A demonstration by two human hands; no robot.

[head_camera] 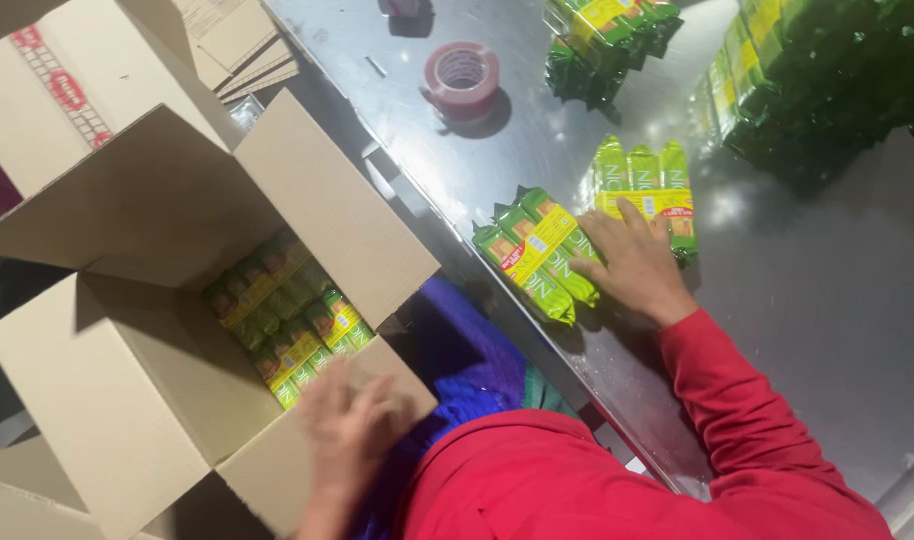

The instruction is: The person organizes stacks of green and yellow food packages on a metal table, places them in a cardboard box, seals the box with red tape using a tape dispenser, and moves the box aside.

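Packs of green wrappers bound by a yellow band lie on the steel table, long axis slanting toward the open box on the left. The right hand rests flat on the table, fingers spread, touching this bundle and a second bundle just beyond it, gripping neither. The left hand, blurred, presses the box's near flap; its grip cannot be told. The right hand is nearer the packs.
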